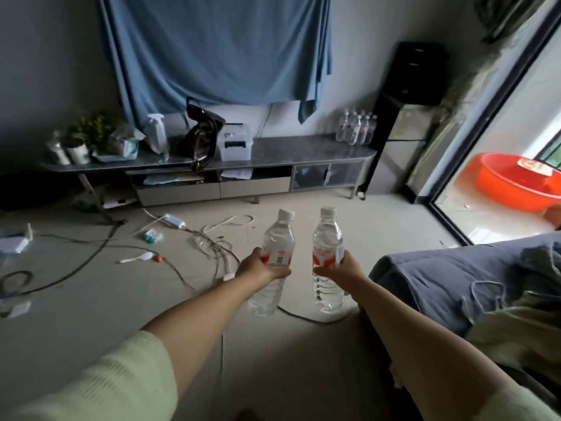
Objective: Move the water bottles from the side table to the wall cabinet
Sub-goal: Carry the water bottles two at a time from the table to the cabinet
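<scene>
Here, both hands are out in front, each wrapped around a clear, white-capped bottle at its red label. The left hand (261, 266) grips the left bottle (274, 262), tilted slightly; the right hand (344, 270) grips the right bottle (327, 259), nearly upright. Ahead, more bottles (355, 129) stand clustered at the right end of the long cabinet (273, 153) against the wall.

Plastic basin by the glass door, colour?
Bright orange round plastic basin, clearest in the head view.
</scene>
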Motion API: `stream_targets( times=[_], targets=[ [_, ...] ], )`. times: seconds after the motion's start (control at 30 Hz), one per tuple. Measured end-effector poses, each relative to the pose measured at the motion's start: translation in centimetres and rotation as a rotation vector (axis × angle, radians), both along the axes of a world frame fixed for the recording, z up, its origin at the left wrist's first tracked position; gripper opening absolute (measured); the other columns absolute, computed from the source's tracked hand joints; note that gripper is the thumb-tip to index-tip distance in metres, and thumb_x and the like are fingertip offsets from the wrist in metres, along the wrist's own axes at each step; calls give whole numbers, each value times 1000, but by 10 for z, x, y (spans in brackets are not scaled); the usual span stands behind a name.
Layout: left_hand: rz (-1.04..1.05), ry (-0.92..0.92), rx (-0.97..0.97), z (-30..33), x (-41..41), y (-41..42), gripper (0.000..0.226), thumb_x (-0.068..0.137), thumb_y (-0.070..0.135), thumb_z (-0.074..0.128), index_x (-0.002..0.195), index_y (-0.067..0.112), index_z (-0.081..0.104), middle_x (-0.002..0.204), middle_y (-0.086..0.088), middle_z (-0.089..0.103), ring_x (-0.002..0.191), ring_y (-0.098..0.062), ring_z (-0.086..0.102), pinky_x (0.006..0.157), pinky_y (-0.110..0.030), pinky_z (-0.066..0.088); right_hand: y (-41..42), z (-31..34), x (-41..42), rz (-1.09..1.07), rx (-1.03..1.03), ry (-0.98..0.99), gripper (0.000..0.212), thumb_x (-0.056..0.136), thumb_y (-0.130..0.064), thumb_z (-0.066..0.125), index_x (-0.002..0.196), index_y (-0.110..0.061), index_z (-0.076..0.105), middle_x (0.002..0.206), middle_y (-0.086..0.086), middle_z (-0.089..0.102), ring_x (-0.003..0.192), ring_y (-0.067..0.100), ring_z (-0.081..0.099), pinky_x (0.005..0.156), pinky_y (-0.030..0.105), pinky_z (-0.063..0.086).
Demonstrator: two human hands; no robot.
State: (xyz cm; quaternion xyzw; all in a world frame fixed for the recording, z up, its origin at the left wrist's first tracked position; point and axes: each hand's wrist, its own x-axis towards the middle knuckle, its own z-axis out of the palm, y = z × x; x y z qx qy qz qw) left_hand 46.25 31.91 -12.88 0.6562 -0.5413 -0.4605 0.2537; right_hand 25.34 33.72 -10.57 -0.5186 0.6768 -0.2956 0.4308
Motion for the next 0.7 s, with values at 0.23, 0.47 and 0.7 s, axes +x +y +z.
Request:
stream_targets(
  times=[0.23,0.47,0.7],
  targets=[
    [-128,-40,-28,12,-30,-101,69,58,44,85,117,22,55,109,6,66,95,-17,62,81,-28,47,-69,11,-24,-92,-24,-24,32,77,-11,78,104,-13,61,86,-4,65,78,5,61,59,12,41],
    [-176,-87,-37,8,-63,-169,74,49,53,82,111,24,56,105,5,68,93,-18,64,85,-34,53,-107,2,-55,-225,-19,-54,35,77,-8,78,107,-11,61,92,2,66,77,6,61,63,13,44],
    [-258,-128,-37,-3,-126,-229,67,61,46,83,115,22,52,102,7,59,92,-18,58,78,-27,43,-162,-9,-113,-243,16,-16,33,78,-9,77,106,-10,61,97,6,67,73,1,58,59,10,41]
  ],
)
